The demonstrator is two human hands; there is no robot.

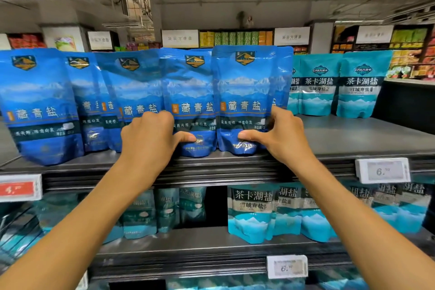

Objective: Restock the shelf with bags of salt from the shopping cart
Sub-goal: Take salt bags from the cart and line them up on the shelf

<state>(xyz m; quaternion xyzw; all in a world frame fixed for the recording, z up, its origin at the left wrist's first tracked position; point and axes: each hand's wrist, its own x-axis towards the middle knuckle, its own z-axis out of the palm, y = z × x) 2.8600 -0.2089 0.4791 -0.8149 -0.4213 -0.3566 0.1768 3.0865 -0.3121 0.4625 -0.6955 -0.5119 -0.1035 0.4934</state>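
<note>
Blue bags: row already standing left of held bag
Right hand: grasping held bag
Left hand: pinching neighbouring bag
Remaining: shelf bare rightward; cart unseen

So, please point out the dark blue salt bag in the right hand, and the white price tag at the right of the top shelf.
dark blue salt bag (244, 92), head view, front middle.
white price tag (383, 170), head view, screen.
</note>
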